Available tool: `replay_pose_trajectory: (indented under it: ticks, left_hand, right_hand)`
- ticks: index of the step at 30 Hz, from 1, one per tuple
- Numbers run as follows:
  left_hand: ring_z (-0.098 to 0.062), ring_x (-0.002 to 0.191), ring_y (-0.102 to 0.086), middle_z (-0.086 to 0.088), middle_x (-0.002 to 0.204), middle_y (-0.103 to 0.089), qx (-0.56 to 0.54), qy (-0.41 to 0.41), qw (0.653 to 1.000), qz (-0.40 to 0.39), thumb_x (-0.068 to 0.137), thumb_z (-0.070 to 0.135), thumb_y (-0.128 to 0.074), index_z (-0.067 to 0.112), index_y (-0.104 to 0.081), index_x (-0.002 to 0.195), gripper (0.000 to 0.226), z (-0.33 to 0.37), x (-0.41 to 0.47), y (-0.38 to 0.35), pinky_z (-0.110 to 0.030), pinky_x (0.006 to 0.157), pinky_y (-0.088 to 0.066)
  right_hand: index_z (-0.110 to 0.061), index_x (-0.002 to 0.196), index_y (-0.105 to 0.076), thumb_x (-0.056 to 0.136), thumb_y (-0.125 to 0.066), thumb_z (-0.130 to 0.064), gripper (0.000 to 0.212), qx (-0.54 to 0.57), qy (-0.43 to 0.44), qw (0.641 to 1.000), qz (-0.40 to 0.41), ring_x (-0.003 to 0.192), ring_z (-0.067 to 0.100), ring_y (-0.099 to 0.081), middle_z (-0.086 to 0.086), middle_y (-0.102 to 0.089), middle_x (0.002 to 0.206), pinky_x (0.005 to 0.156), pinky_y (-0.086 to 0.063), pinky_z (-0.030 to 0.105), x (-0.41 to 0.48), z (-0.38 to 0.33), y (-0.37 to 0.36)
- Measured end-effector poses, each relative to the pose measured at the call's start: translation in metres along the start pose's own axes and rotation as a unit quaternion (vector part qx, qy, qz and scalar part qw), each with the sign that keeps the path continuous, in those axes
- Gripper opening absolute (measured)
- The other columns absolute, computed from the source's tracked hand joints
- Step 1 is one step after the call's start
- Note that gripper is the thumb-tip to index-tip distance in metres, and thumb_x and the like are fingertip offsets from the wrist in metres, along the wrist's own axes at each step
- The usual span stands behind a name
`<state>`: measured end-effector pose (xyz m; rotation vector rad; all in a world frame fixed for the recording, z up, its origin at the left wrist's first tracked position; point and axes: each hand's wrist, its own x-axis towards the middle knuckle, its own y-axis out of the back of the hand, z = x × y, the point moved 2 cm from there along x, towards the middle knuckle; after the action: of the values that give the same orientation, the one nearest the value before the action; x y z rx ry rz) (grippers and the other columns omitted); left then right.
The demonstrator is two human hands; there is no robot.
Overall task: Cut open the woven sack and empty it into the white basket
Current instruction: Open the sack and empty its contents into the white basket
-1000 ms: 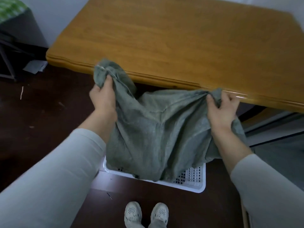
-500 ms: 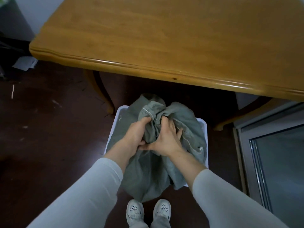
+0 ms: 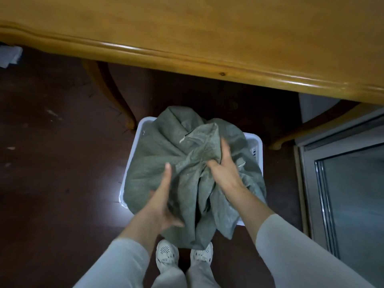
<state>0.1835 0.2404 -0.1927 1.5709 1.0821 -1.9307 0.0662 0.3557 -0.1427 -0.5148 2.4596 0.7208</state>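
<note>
The grey-green woven sack [image 3: 149,159] lies crumpled over the white basket [image 3: 137,138] on the dark floor, covering most of it and hanging over the near rim. My left hand [image 3: 164,196] presses flat against the sack's near left side, thumb under a fold. My right hand [image 3: 223,169] grips a bunched fold near the sack's middle. The basket's inside is hidden by the sack.
A wooden table [image 3: 187,32] spans the top, its edge just beyond the basket, with curved legs [image 3: 116,100] at left and right. A glass-fronted metal cabinet [image 3: 349,183] stands at the right. My white shoes [image 3: 166,256] are just below the basket. A paper scrap [image 3: 8,57] lies far left.
The sack has gone from spread out at table height down onto the basket, bunched together. My hands have come together on it, and the left now lies lower on its near side.
</note>
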Motion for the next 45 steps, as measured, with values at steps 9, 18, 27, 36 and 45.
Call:
replay_pose_trajectory:
  ticks: [9,18,27,36,45]
  left_hand:
    - [-0.033,0.117,-0.056,-0.01,0.137,-0.052,0.106,-0.246,0.948,0.17,0.069,0.0,-0.073,0.031,-0.021,0.145,0.098,0.019,0.041,-0.027,-0.053,0.099,-0.046]
    - [-0.039,0.131,-0.035,-0.022,0.145,-0.022,0.437,-0.276,0.782,0.347,0.071,0.006,-0.071,0.008,-0.008,0.146,0.098,0.021,0.023,-0.004,-0.043,0.105,-0.036]
    - [-0.031,0.104,-0.064,-0.012,0.109,-0.07,0.579,-0.309,0.734,0.173,0.07,0.007,-0.057,0.022,-0.051,0.126,0.058,0.002,0.045,-0.018,-0.041,0.085,-0.051]
    - [-0.028,0.135,-0.034,-0.009,0.145,-0.022,0.49,-0.318,0.777,0.235,0.063,0.024,-0.082,0.024,-0.025,0.139,0.095,-0.01,0.032,-0.015,-0.041,0.106,-0.04]
    - [-0.018,0.145,-0.02,-0.003,0.156,-0.024,0.464,-0.419,0.776,0.079,0.066,0.031,-0.075,0.046,-0.01,0.145,0.103,0.006,-0.004,-0.038,-0.037,0.118,-0.023]
  right_hand:
    - [-0.032,0.076,-0.069,0.065,-0.066,-0.056,0.027,-0.189,-0.001,0.955,-0.229,0.087,0.011,-0.066,-0.008,-0.071,0.087,0.081,-0.053,0.033,-0.019,0.018,-0.003]
    - [-0.029,0.146,-0.022,0.024,-0.088,-0.063,0.143,0.119,-0.435,0.892,0.014,0.127,0.039,-0.045,0.013,-0.035,0.148,0.074,-0.052,0.062,0.026,0.152,0.061]
    - [-0.011,0.147,-0.021,0.035,-0.085,-0.064,0.14,0.049,-0.228,0.957,-0.173,0.134,0.024,-0.042,0.005,-0.038,0.15,0.109,-0.037,0.043,0.073,0.038,-0.057]
    - [-0.015,0.107,-0.057,0.082,-0.056,-0.02,0.026,-0.255,-0.06,0.965,-0.003,0.101,0.032,-0.061,0.012,-0.065,0.107,0.082,-0.05,0.034,0.075,0.058,-0.038]
    - [-0.016,0.088,-0.059,0.075,-0.058,-0.014,0.013,-0.135,0.128,0.978,0.092,0.065,0.027,-0.062,0.008,-0.068,0.075,0.062,-0.05,0.037,0.008,-0.024,0.016]
